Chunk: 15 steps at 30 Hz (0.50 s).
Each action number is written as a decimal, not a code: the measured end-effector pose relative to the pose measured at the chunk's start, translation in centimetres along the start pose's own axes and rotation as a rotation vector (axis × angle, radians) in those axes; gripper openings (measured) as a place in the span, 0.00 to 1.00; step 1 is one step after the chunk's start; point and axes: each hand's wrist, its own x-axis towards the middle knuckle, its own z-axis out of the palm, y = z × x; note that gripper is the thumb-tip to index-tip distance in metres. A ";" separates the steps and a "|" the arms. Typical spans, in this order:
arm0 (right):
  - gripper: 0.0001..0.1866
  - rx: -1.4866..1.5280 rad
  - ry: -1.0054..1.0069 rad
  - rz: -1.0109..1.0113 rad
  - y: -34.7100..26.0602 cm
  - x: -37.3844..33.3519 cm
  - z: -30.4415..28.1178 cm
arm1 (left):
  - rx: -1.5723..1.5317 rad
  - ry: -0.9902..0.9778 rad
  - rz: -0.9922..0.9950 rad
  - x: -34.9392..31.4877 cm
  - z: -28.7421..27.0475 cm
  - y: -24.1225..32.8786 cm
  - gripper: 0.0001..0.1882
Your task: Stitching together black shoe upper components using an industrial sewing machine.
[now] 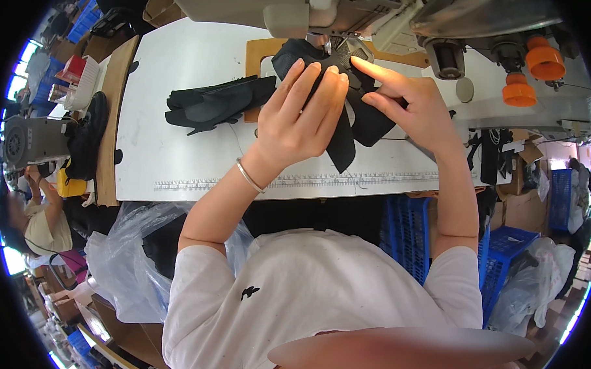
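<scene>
A black cut piece of material (373, 122) lies under the needle area of a sewing machine (237, 5), its lower flaps spreading toward me on the white table. My left hand (296, 116) rests over its left part, fingers stretched and angled toward the presser foot (326, 45). On the other side my right hand (413, 105) touches the piece with an outstretched index finger close to the foot, the thumb held apart. What lies beneath the left fingers is hidden. Left of my hands sits a pile of similar black pieces (218, 104), with a loose thread beside it.
A ruler strip (211, 183) runs along the near edge of the white table (151, 72). Orange knobs (543, 59) hang at the machine's right. Plastic bags (132, 262) and blue crates (401, 236) stand below the table. Another person (46, 219) works at far left.
</scene>
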 end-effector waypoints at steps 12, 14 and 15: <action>0.31 0.186 0.043 0.108 -0.1 -0.4 1.0 | -0.041 0.015 -0.034 0.1 0.2 -0.4 0.12; 0.29 0.165 0.061 0.096 -0.2 -0.4 1.3 | -0.054 0.018 -0.042 0.1 0.2 -0.7 0.13; 0.28 0.152 0.085 0.088 -0.2 -0.4 1.4 | -0.070 0.015 -0.043 0.1 0.2 -0.8 0.13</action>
